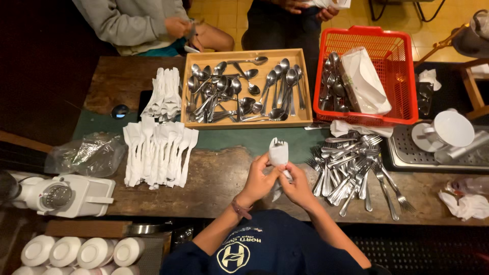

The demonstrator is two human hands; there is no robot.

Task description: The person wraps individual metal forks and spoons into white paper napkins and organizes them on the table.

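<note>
Currently we log: long dark wooden table (219, 175) | pile of steel forks (351, 168) right of our hands | left hand (257, 181) and right hand (298, 186) both clasp white napkin-wrapped cutlery bundle (278, 152), upright above table's near edge.

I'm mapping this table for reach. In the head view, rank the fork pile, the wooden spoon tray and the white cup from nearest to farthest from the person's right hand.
From the right hand:
1. Fork pile, just right of it.
2. Wooden spoon tray, ahead across the table.
3. White cup, far right on the metal tray.
</note>
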